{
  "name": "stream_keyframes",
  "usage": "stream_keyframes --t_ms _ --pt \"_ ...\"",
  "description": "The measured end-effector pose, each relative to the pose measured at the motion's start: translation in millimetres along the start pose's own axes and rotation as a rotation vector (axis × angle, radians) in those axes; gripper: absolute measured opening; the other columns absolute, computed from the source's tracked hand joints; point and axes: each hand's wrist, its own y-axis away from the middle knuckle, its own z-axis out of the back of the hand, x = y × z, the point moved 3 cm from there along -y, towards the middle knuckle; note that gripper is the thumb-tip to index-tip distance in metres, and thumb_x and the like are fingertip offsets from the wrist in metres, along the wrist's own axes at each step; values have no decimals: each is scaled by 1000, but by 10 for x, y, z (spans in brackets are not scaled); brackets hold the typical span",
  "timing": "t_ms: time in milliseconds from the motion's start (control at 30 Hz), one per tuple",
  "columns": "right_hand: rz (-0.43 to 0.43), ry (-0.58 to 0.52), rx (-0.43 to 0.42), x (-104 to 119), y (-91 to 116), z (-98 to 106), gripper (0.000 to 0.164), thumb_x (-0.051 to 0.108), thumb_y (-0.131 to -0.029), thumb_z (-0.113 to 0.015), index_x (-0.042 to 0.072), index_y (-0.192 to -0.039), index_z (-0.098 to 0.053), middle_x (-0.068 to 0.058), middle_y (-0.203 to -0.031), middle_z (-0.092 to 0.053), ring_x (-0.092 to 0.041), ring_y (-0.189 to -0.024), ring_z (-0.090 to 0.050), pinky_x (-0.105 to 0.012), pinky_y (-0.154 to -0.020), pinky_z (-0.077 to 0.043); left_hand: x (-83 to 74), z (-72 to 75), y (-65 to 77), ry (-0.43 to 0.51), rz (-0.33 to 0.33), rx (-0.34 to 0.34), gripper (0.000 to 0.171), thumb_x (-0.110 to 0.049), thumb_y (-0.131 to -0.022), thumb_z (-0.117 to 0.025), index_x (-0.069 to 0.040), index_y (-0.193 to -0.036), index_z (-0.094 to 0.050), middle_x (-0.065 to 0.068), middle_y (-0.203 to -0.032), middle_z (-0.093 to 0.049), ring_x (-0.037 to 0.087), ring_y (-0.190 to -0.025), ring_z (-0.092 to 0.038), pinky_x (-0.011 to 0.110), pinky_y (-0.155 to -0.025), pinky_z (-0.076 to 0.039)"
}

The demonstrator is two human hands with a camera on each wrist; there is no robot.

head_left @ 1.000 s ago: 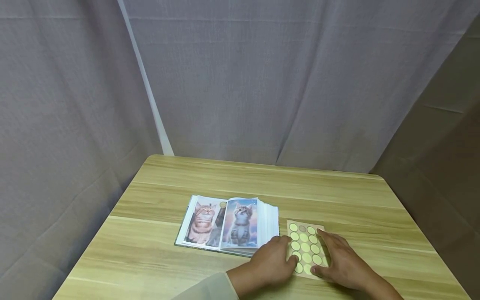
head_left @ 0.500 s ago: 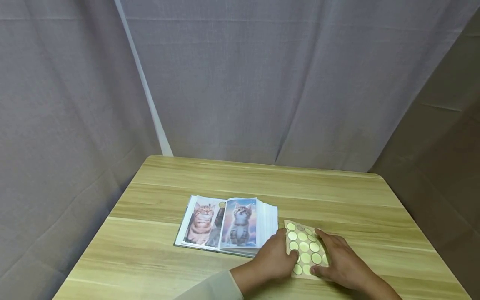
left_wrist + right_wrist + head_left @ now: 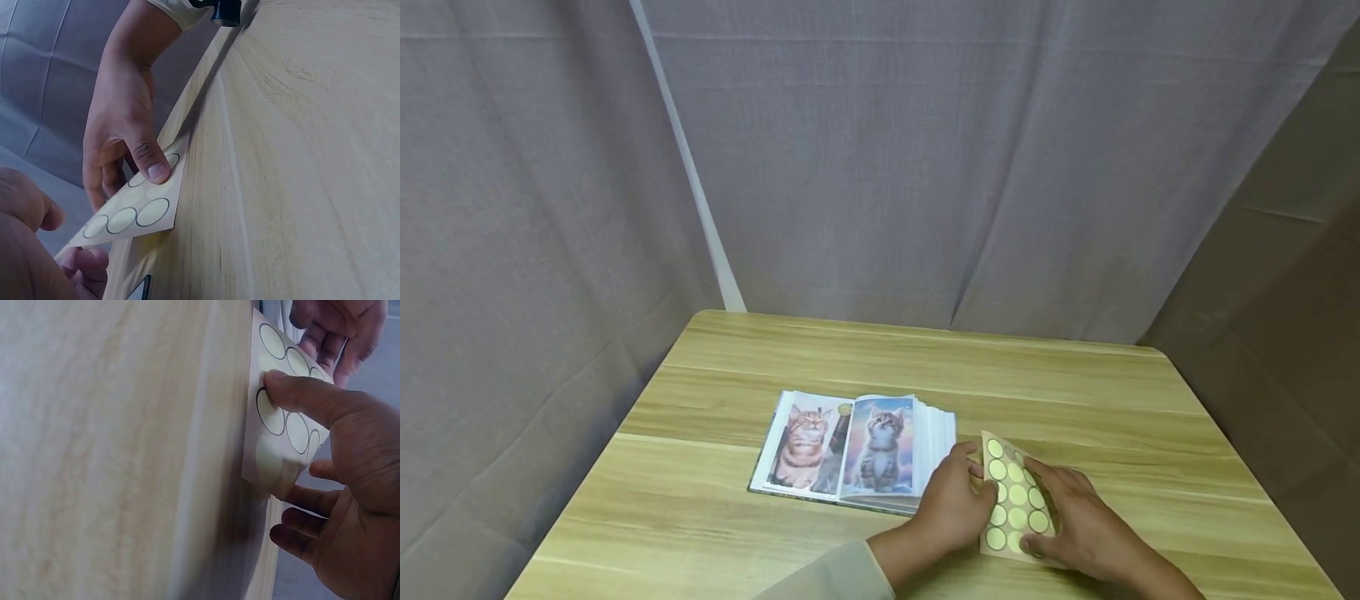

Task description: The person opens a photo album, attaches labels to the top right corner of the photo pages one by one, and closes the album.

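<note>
A sticker sheet (image 3: 1017, 518) with rows of round pale yellow stickers, most ringed by dark outlines, stands tilted with its left side raised. My right hand (image 3: 1086, 521) holds it by the right side; in the right wrist view the thumb (image 3: 294, 394) presses on its face while fingers reach behind. Near the raised left edge is my left hand (image 3: 951, 504). In the left wrist view its curled fingers (image 3: 90, 262) lie under the sheet's edge, and its thumb appears apart from the face; whether it grips is unclear. One sticker place in the top row looks duller.
A photo album (image 3: 936, 450) lies spread left of the hands, showing two cat pictures. A round gold sticker (image 3: 845, 409) sits at the left page's upper right. The wooden table (image 3: 700, 467) is backed by grey curtains (image 3: 850, 167).
The sheet went from lying nearly flat to bent, then tilted up on its left side. My left hand shifted slightly right and up; the right hand kept its hold. The album stayed put.
</note>
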Motion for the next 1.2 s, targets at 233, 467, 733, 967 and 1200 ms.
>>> stream_keyframes --t_ms 233,467,733,967,1200 --pt "37 10 -16 54 9 20 106 40 -69 -95 6 -154 -42 -13 -145 -53 -35 -132 -47 -56 -100 -47 -12 -12 -21 111 -2 -1 44 -9 -92 -71 -2 -133 -57 -10 -88 -59 -2 -66 -55 20 -58 -49" --pt "63 27 -27 106 16 47 105 41 -68 -95 11 -155 -42 -6 -147 -51 -28 -134 -44 -54 -100 -48 -20 -33 -46 208 4 42 27 -3 -92 -67 -6 -118 -64 -10 -75 -52 -1 -56 -51 17 -48 -42" --pt "69 -37 -161 176 -29 140 71 33 -83 -88 10 -143 -57 -11 -139 -57 -34 -128 -48 -59 -92 -50 -37 -22 -31 347 1 105 24 6 -90 -59 -5 -110 -65 -7 -73 -61 4 -60 -62 19 -54 -52" --pt "61 -72 -333 263 -109 232 28 13 -94 -76 13 -121 -71 -6 -125 -67 -23 -112 -58 -41 -76 -58 -69 -28 -8 403 5 152 25 5 -92 -58 -7 -113 -64 -5 -80 -62 8 -66 -67 23 -58 -56" --pt "12 -86 -370 303 -158 259 18 19 -96 -74 14 -114 -74 -1 -116 -72 -22 -99 -62 -39 -71 -57 -86 -65 -2 453 11 203 29 5 -93 -56 -8 -117 -63 -3 -86 -66 10 -69 -70 26 -60 -59"
